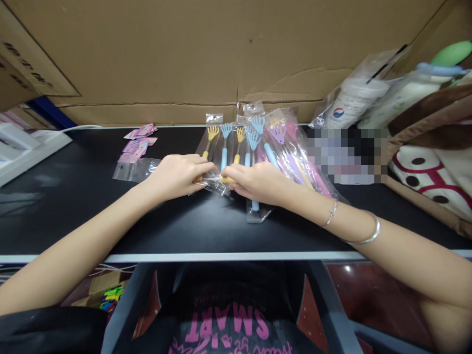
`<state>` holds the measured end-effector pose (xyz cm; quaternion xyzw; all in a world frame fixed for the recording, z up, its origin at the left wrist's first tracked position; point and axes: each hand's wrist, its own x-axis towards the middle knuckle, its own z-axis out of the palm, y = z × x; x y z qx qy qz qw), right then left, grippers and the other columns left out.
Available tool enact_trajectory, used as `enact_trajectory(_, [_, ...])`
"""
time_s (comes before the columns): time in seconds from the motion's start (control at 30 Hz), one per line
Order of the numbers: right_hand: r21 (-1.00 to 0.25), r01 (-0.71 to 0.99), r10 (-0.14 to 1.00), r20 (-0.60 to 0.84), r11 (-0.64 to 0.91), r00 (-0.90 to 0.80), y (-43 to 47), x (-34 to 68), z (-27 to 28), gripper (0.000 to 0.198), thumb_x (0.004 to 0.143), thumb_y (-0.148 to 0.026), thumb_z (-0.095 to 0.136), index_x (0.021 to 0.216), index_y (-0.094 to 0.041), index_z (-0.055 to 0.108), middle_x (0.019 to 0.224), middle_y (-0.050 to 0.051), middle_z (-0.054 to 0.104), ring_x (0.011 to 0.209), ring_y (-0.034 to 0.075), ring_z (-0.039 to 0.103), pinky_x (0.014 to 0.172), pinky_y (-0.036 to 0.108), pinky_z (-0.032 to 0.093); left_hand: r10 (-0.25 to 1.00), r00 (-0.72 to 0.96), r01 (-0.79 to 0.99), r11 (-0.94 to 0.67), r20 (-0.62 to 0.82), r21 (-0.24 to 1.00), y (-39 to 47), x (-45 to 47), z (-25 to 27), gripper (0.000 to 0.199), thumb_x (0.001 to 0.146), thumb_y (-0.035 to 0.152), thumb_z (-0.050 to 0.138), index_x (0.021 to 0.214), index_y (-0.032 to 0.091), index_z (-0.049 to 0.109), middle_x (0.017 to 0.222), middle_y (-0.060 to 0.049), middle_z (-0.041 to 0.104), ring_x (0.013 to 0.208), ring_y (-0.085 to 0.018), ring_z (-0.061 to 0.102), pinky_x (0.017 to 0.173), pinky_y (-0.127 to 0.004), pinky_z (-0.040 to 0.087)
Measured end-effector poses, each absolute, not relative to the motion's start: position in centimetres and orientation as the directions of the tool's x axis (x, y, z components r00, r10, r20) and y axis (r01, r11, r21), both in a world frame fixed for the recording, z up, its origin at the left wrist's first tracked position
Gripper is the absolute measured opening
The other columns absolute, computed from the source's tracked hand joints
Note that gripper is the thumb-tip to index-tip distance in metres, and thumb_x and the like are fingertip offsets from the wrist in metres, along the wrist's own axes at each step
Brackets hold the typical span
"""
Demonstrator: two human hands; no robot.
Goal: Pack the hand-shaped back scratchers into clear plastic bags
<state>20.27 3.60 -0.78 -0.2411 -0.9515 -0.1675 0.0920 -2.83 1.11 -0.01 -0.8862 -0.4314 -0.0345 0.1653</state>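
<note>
Several hand-shaped back scratchers in clear plastic sleeves lie fanned out against the cardboard, with yellow, blue, purple and pink heads and handles. My left hand (180, 176) is closed round the lower end of a yellow back scratcher (213, 132) at the left of the row. Close beside it, my right hand (260, 183) pinches the handle end of another yellow back scratcher (240, 134), fingers curled over the plastic. Under my right hand pokes the end of a blue back scratcher (255, 205). The fingers partly hide both handle ends.
Pink printed cards (135, 147) and a clear plastic bag (132, 170) lie left of my hands. At the right stand a lidded cup (356, 103) in a bag and a patterned cloth bag (435, 172). A white object (29, 147) sits far left. Cardboard (155, 54) walls the back.
</note>
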Motion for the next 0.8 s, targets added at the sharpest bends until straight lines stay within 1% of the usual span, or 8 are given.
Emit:
enact_trajectory(0.33, [0.258,0.5,0.45,0.228,0.827,-0.863,3.53,20.17,-0.74,0.026,0.095,-0.029,0.04,0.114,-0.019,0.055,0.101,0.002,0.068,0.053,0.009,0.046,0.048,0.028,0.013,0.759,0.62,0.781,-0.569,0.199,-0.259,1.07,-2.68,0.09,0.023,0.086,0.025,0.048,0.103,0.023,0.063,0.09,-0.003,0.068,0.085,-0.018,0.064,0.057,-0.025,0.036])
enact_trajectory(0.47, [0.252,0.496,0.444,0.239,0.831,-0.864,3.61,20.22,-0.8,0.026,0.095,-0.028,0.039,0.115,-0.019,0.053,0.101,0.003,0.068,0.052,0.008,0.045,0.049,0.029,0.013,0.769,0.608,0.789,-0.56,0.196,-0.251,1.05,-2.62,0.16,0.022,0.085,0.024,0.049,0.102,0.023,0.063,0.088,-0.003,0.068,0.085,-0.017,0.064,0.057,-0.024,0.035])
enact_trajectory(0.8, [0.268,0.495,0.443,0.234,0.826,-0.865,3.61,20.18,-0.75,0.026,0.095,-0.029,0.039,0.113,-0.019,0.054,0.099,0.002,0.067,0.052,0.009,0.045,0.048,0.028,0.014,0.755,0.622,0.779,-0.573,0.207,-0.255,1.06,-2.74,0.03,0.024,0.086,0.025,0.047,0.102,0.023,0.064,0.089,-0.003,0.068,0.084,-0.018,0.063,0.057,-0.025,0.035])
